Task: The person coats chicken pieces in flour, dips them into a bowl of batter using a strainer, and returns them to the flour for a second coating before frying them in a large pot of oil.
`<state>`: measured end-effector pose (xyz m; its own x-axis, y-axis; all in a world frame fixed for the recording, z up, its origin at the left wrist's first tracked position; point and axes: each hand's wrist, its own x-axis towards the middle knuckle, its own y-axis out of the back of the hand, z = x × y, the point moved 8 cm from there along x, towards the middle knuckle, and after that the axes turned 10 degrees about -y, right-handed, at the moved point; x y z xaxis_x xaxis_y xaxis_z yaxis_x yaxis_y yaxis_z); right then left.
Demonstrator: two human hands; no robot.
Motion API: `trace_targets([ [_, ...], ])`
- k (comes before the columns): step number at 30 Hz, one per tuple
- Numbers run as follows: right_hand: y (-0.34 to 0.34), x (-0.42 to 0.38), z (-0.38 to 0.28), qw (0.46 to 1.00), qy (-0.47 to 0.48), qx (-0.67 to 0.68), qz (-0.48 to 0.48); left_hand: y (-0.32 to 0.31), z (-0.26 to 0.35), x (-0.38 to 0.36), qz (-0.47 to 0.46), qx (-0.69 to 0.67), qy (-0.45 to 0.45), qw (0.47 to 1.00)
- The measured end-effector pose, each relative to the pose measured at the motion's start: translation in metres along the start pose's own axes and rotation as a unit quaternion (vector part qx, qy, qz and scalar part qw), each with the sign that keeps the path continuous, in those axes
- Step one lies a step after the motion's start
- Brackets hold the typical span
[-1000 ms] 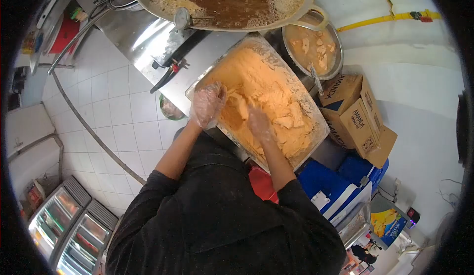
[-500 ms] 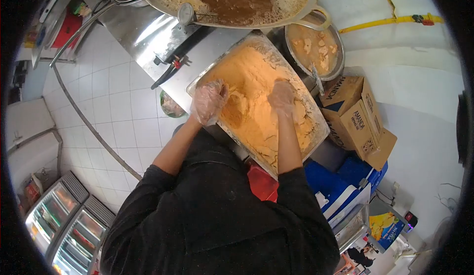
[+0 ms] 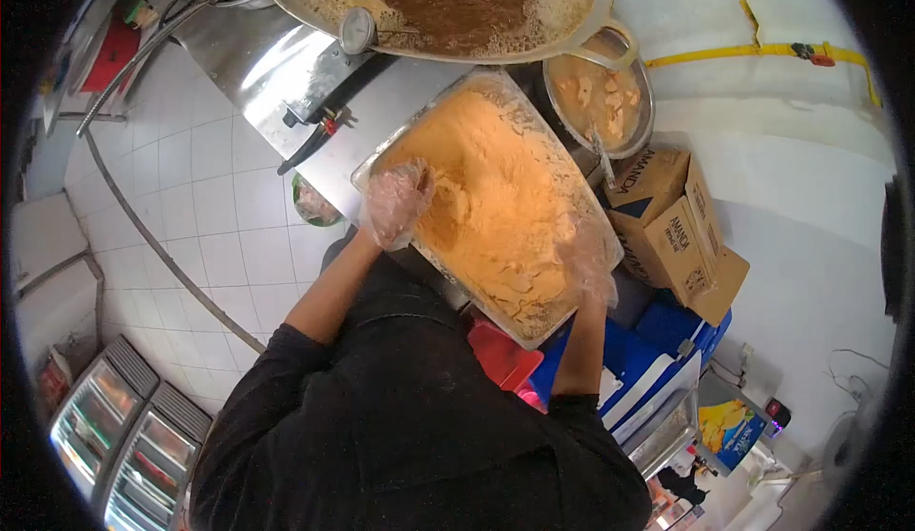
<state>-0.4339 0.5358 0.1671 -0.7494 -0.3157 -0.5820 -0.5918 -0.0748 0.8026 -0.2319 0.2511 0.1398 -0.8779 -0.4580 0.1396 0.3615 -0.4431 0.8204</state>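
A metal tray (image 3: 610,235) of orange-tan flour-like powder (image 3: 486,188) lies at a slant in front of me. My left hand (image 3: 397,203), in a clear plastic glove, is curled closed at the tray's left edge; what it holds, if anything, is hidden. My right hand (image 3: 584,256), gloved the same way, rests at the powder's right side by the rim, its fingers seemingly stretched out and slightly blurred. The powder is hollowed and darker near my left hand, paler and cracked toward the near end.
Beyond the tray stands a large pan (image 3: 610,2) of brown bubbling liquid with a dial thermometer (image 3: 357,30) clipped on. A metal bowl (image 3: 651,116) holds pale pieces in liquid. Cardboard boxes (image 3: 681,235) are on the right, a red container (image 3: 498,352) below the tray.
My right hand has moved from the middle of the powder to the right, nearer the tray's rim. My left hand stays by the left edge. The view has shifted slightly.
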Motion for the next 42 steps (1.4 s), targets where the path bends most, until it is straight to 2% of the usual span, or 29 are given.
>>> trace_targets([
  [1, -0.002, -0.004, 0.002, 0.999, -0.005, -0.04, -0.005, 0.003, 0.001, 0.0, 0.006, -0.003, -0.004, 1.0],
  [3, -0.007, -0.018, -0.033, 0.984, 0.046, -0.169, 0.024, 0.005, 0.004, 0.0, 0.022, -0.01, -0.014, 1.0],
  [5, -0.045, -0.009, -0.066, 0.961, 0.2, -0.104, 0.159, 0.007, 0.005, 0.0, 0.039, -0.016, -0.028, 0.999],
  [7, -0.08, -0.008, -0.133, 0.957, 0.269, 0.005, 0.113, 0.002, 0.001, 0.001, 0.008, -0.013, -0.009, 1.0],
  [8, -0.109, 0.002, -0.154, 0.954, 0.278, -0.02, 0.111, -0.002, 0.001, 0.001, -0.008, -0.013, 0.0, 1.0],
  [11, -0.212, 0.055, -0.157, 0.935, 0.196, -0.221, 0.198, 0.0, 0.002, -0.001, 0.037, -0.017, -0.031, 0.999],
  [12, -0.2, 0.049, -0.163, 0.944, 0.265, -0.127, 0.153, -0.001, 0.002, -0.001, 0.041, -0.009, -0.039, 0.998],
  [15, -0.102, -0.004, -0.156, 0.963, 0.229, 0.139, -0.001, 0.001, 0.002, -0.003, 0.042, -0.003, -0.039, 0.998],
  [17, -0.08, -0.019, -0.104, 0.948, 0.263, 0.121, 0.13, 0.009, 0.008, 0.001, 0.025, -0.028, -0.015, 0.999],
  [21, -0.033, -0.044, -0.015, 0.988, 0.08, -0.038, 0.128, 0.002, 0.006, 0.001, 0.001, -0.006, -0.011, 1.0],
  [24, -0.056, -0.024, 0.061, 0.997, -0.036, -0.013, 0.074, -0.003, 0.003, -0.001, 0.004, -0.014, -0.024, 1.0],
  [25, -0.051, -0.026, 0.067, 0.99, -0.076, 0.057, 0.109, -0.003, 0.003, -0.001, 0.004, -0.015, -0.025, 1.0],
  [26, -0.045, -0.028, 0.063, 0.975, -0.114, 0.126, 0.144, -0.002, 0.003, 0.0, 0.005, -0.017, -0.026, 0.999],
  [28, -0.046, -0.015, 0.041, 0.982, -0.052, 0.092, 0.156, -0.002, 0.004, 0.0, -0.002, -0.015, -0.024, 1.0],
  [29, -0.055, -0.003, 0.018, 0.99, 0.05, -0.011, 0.129, -0.001, 0.004, -0.001, -0.003, -0.014, -0.023, 1.0],
  [31, -0.051, 0.0, -0.028, 0.988, 0.071, 0.003, 0.134, -0.003, 0.005, -0.002, -0.001, -0.003, -0.035, 0.999],
  [33, -0.074, 0.024, -0.046, 0.992, 0.076, -0.028, 0.1, -0.005, 0.006, -0.001, 0.002, 0.019, -0.044, 0.999],
  [35, -0.078, 0.023, -0.071, 0.947, 0.209, 0.101, 0.221, -0.005, 0.013, -0.006, -0.013, 0.0, -0.087, 0.996],
  [36, -0.073, 0.017, -0.081, 0.906, 0.274, 0.164, 0.279, -0.003, 0.017, -0.007, -0.02, -0.007, -0.109, 0.994],
  [39, -0.081, 0.021, -0.093, 0.976, 0.136, 0.132, 0.109, 0.002, 0.035, -0.014, -0.039, 0.011, -0.184, 0.982],
  [42, -0.083, 0.013, -0.102, 0.999, 0.052, -0.002, 0.008, -0.006, 0.043, -0.012, -0.055, 0.012, -0.196, 0.979],
])
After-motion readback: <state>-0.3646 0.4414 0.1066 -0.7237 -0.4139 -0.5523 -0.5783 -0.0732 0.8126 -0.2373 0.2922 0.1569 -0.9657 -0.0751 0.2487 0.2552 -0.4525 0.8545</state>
